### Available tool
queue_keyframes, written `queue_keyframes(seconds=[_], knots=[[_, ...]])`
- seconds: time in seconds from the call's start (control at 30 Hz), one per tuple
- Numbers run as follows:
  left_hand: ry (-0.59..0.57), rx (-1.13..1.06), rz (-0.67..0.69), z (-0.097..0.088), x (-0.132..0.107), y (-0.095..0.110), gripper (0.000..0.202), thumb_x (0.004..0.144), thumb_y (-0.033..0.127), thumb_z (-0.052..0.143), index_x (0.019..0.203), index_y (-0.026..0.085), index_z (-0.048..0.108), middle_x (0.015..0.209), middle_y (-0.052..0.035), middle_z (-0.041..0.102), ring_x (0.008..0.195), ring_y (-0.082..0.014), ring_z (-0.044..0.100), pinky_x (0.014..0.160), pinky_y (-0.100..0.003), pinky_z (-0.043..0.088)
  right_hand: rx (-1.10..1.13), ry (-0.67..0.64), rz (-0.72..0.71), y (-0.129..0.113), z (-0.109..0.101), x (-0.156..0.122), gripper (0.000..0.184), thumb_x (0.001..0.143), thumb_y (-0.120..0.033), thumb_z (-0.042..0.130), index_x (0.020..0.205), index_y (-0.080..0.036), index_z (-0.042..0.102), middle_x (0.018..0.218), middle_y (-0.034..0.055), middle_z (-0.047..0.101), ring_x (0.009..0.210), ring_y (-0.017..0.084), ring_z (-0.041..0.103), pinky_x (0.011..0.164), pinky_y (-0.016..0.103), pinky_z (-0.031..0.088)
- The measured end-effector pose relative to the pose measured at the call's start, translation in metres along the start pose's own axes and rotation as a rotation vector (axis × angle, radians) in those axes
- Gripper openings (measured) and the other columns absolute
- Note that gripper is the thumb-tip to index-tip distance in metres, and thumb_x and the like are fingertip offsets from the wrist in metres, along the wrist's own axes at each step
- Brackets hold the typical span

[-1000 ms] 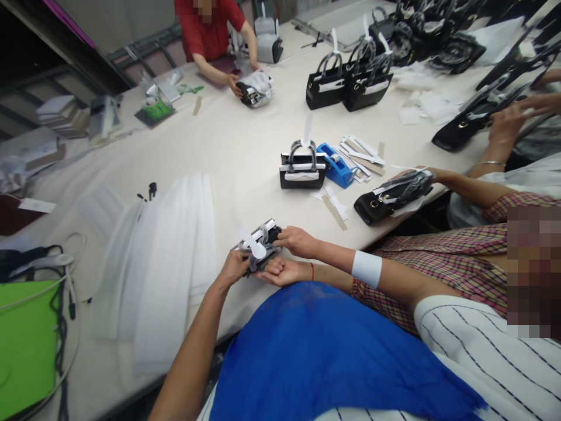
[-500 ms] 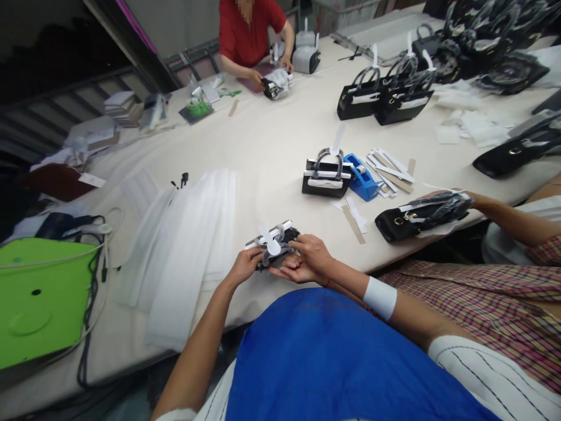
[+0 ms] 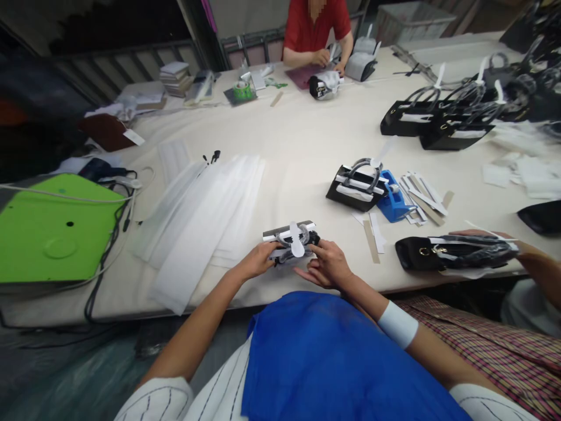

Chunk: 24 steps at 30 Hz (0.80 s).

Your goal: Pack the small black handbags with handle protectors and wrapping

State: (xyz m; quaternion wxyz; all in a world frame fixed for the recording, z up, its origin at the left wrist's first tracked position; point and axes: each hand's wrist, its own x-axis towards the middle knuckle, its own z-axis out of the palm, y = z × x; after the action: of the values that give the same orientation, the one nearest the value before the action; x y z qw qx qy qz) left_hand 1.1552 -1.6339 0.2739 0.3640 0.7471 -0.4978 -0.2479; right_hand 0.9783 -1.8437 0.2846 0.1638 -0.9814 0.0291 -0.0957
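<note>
A small black handbag with white strips and wrapped handles sits at the table edge in front of me. A white paddle-shaped tag stands over its handles. My left hand is closed on the bag's left end, thumb and fingers at its edge. At the right end, my right hand grips the bag with bent fingers. Below my right hand, other fingers point left; they seem to belong to another person, and most of that hand is hidden.
White foam sheets lie left, beside a green case. Ahead right stand a black handbag, a blue tape dispenser and card strips. Another person's hand holds a bag at right. A person in red works across the table.
The view has swung left, so things appear farther right. Another person's palm-up hand under the bag has drawn back beneath my right hand. Both my hands remain on the handbag.
</note>
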Motion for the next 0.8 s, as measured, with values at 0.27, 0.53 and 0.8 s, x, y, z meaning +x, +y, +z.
queue_keyframes(seconds=[0.27,0.53,0.8], knots=[[0.116,-0.078,0.037,0.008,-0.006,-0.004,0.054,0.072,0.006,0.053,0.123,0.019,0.047,0.119,-0.0085,0.06,0.109,-0.0196,0.058,0.095,-0.033,0.048,-0.144,0.016,0.042,0.012,0.007,0.01,0.038,0.096,-0.015,0.037,0.121,-0.023,0.064,0.087,0.007,0.059,0.078,0.02,0.047,0.077,0.032,0.035],[0.235,-0.069,0.015,0.012,-0.022,-0.01,0.04,0.082,0.014,0.055,0.122,0.02,0.054,0.119,-0.009,0.062,0.111,-0.0207,0.058,0.1,-0.037,0.046,-0.139,0.066,0.067,0.008,0.008,0.008,0.038,0.1,-0.023,0.036,0.133,-0.016,0.053,0.094,0.0098,0.062,0.088,0.022,0.052,0.083,0.035,0.037],[0.258,-0.084,0.015,0.02,-0.024,-0.007,0.036,0.081,0.011,0.058,0.116,0.02,0.055,0.114,-0.008,0.063,0.109,-0.0201,0.06,0.098,-0.037,0.049,-0.1,0.162,0.117,-0.008,0.004,-0.003,0.032,0.095,-0.024,0.05,0.126,-0.022,0.059,0.115,0.0113,0.059,0.095,0.022,0.054,0.083,0.037,0.041]])
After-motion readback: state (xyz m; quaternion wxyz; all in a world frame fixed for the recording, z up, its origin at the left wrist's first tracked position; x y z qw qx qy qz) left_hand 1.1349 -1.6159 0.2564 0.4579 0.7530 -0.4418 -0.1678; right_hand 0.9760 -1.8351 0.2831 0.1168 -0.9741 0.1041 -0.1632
